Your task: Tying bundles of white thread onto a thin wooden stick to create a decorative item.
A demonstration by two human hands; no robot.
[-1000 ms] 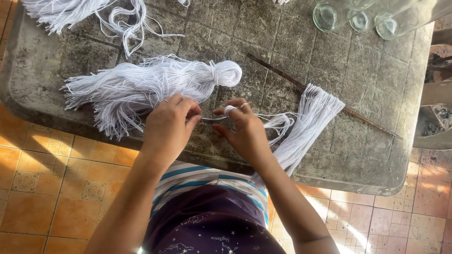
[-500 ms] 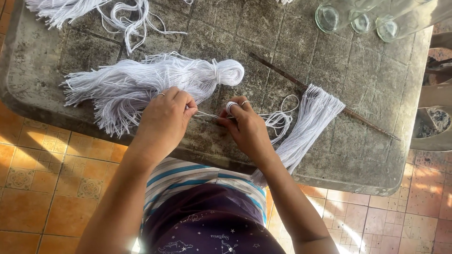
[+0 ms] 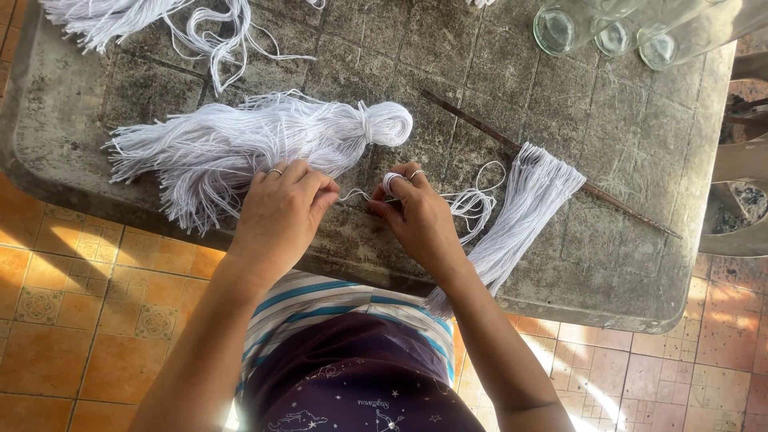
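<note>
Pinching one thin white string point(image 3: 352, 194) between them, the left hand point(image 3: 280, 216) and the right hand point(image 3: 416, 220) sit close together above the near edge of the grey stone table point(image 3: 624, 144). The left fingers are curled tight on one end of the string; the right hand's fingertips are closed on the other end, with several turns of string wound round one finger point(image 3: 390, 184). Just beyond the left hand lies one large tied tassel of white threads point(image 3: 256, 140), its knotted head just beyond the grip. To the right of the right hand a loose tangle of string point(image 3: 474, 200) leads to one flat bundle of threads point(image 3: 520, 212) hung over one thin dark stick point(image 3: 552, 164). One more heap of white thread point(image 3: 152, 20) lies well beyond the left hand, and three clear glass jars point(image 3: 612, 32) lie on their sides well beyond the right.
</note>
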